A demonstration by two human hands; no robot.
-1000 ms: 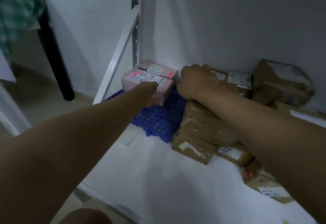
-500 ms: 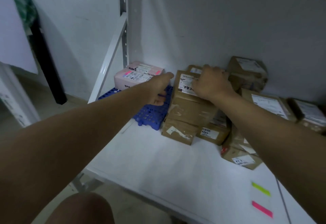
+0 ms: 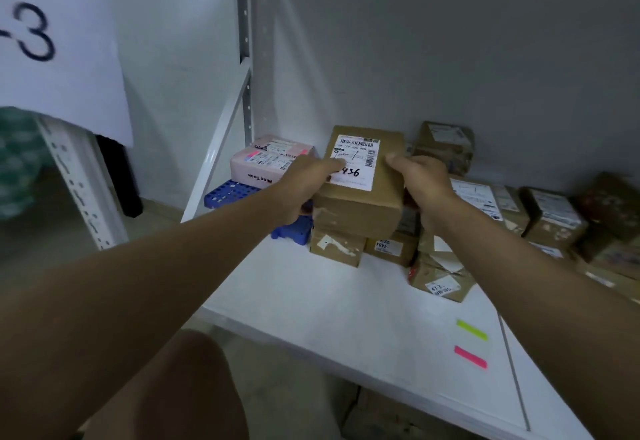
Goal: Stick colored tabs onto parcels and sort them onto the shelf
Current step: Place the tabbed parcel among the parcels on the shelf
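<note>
The white shelf (image 3: 346,318) fills the lower half of the view, its grey upright post (image 3: 245,41) standing at the back left corner, and everything here sits in relation to that shelf. A white paper sign (image 3: 62,41) with a handwritten 3 hangs off to the left of it, beyond the shelf's edge. Along the back of the shelf runs a huddle of brown cardboard parcels (image 3: 540,218), stretching to the right end. Front and centre, one brown parcel (image 3: 360,190) is up in both hands, tilted so its white shipping label (image 3: 355,164) faces the camera, just above the stacked boxes on the shelf. The left hand (image 3: 306,185) grips its left side with the thumb pressed onto the label; the right hand (image 3: 420,180) clasps the right side, fingers curled round the edge. At the shelf's back left corner, two pink parcels (image 3: 266,164) rest on a blue perforated tray (image 3: 228,193). Near the shelf's front edge, to the right, lie a yellow-green tab (image 3: 471,329) and, just beside it toward the front, a pink tab (image 3: 470,356), both flat on the white surface.
</note>
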